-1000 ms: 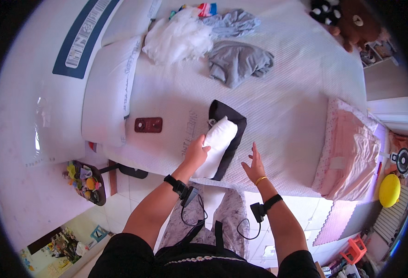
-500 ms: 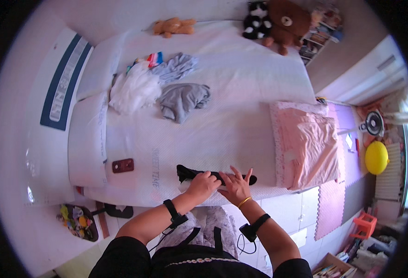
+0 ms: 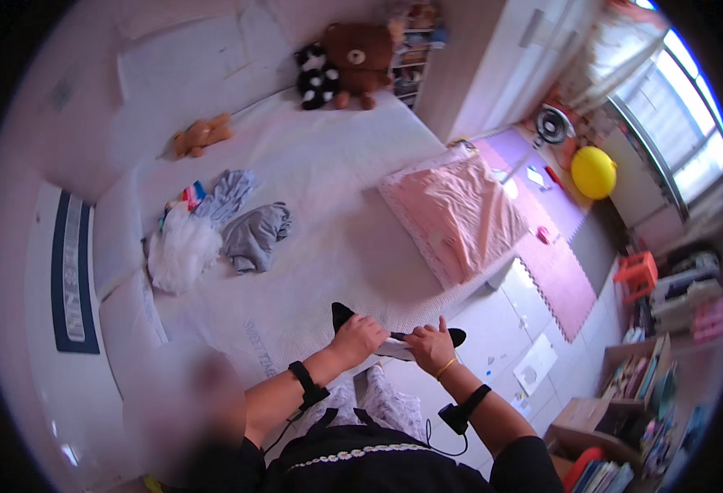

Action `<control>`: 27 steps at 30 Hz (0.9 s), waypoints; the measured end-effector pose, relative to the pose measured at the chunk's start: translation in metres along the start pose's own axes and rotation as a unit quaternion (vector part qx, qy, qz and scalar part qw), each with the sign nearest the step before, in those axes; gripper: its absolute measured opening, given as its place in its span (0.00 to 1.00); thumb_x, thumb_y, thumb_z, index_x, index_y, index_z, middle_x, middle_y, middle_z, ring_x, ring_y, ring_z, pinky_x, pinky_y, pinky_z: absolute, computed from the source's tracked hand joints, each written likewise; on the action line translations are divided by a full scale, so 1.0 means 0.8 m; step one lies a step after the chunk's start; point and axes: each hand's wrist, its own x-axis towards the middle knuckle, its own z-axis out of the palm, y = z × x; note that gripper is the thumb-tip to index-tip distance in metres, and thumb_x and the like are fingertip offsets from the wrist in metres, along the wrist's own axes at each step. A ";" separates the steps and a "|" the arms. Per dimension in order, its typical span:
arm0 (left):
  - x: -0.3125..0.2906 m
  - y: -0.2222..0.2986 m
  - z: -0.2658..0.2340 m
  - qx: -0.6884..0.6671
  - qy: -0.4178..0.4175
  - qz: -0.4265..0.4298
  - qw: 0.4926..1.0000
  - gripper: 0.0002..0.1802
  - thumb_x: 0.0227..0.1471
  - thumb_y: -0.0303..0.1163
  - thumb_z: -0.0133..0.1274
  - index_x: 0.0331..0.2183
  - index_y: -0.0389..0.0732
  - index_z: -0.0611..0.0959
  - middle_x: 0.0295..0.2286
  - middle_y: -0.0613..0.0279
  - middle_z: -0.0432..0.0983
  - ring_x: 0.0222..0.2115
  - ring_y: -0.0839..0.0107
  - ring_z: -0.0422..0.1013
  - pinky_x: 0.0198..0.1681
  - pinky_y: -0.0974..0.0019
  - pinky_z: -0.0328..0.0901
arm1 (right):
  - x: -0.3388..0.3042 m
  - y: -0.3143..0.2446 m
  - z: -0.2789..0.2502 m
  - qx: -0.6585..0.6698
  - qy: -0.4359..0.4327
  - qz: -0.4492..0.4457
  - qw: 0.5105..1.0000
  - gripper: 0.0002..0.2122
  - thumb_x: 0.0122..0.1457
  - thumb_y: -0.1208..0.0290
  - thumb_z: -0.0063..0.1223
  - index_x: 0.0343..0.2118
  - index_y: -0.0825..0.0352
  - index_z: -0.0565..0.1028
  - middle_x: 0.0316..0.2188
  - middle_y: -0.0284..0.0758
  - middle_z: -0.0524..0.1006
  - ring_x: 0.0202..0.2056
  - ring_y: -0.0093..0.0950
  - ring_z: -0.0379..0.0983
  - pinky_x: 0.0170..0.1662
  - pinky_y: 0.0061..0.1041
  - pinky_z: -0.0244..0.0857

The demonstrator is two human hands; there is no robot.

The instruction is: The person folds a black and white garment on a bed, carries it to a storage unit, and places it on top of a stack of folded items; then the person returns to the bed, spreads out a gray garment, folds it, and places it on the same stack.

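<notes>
A black cloth item with a white part (image 3: 396, 349) stretches between my hands beyond the near edge of the bed; I cannot make out its exact kind. My left hand (image 3: 360, 338) is closed around its left portion, and a pointed black end sticks out past the fingers. My right hand (image 3: 432, 345) grips the other side with one finger raised, and a rounded black end shows beyond it. Closest to the hands is the white mattress (image 3: 337, 271). Fingers cover much of the item's middle.
Pink folded bedding (image 3: 460, 214) lies at the bed's right end. Grey clothing (image 3: 256, 237) and a white bundle (image 3: 182, 248) are on the left. Plush toys (image 3: 357, 66) sit at the far edge. A yellow balloon (image 3: 594, 173) and fan (image 3: 551, 126) stand right. A blur covers the lower left.
The view has swung to the right, showing more floor and shelves. My hands and the black item have moved off the bed's near edge. The right fingers, spread before, are now more closed.
</notes>
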 end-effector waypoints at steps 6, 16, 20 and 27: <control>0.029 0.040 -0.043 0.034 -0.020 0.088 0.995 0.07 0.48 0.29 0.53 0.33 0.46 0.80 0.30 0.63 0.77 0.37 0.64 0.74 0.51 0.57 0.62 | -0.116 -0.014 -0.047 -0.038 0.056 0.129 0.989 0.04 0.54 0.67 0.54 0.33 0.52 0.78 0.31 0.27 0.75 0.41 0.30 0.74 0.61 0.60 0.53; 0.097 0.220 -0.040 -0.028 0.010 0.289 0.957 0.03 0.47 0.28 0.52 0.28 0.48 0.78 0.25 0.67 0.72 0.32 0.68 0.72 0.41 0.62 0.62 | -0.350 -0.050 -0.069 -0.041 0.215 0.279 0.935 0.08 0.51 0.65 0.62 0.29 0.58 0.74 0.27 0.29 0.74 0.31 0.29 0.74 0.30 0.29 0.70; 0.113 0.310 -0.019 -0.040 -0.017 0.356 0.933 0.03 0.47 0.29 0.52 0.29 0.49 0.78 0.25 0.68 0.72 0.31 0.69 0.72 0.40 0.63 0.61 | -0.454 -0.064 -0.057 -0.037 0.218 0.367 0.904 0.12 0.50 0.59 0.64 0.28 0.59 0.72 0.27 0.31 0.73 0.30 0.31 0.74 0.31 0.30 0.71; 0.134 0.512 0.040 -0.090 -0.030 0.451 0.887 0.04 0.45 0.29 0.53 0.29 0.48 0.77 0.25 0.68 0.70 0.32 0.69 0.71 0.39 0.63 0.61 | -0.657 -0.070 -0.035 -0.004 0.258 0.457 0.851 0.13 0.46 0.64 0.67 0.28 0.61 0.73 0.27 0.34 0.72 0.31 0.34 0.73 0.34 0.31 0.71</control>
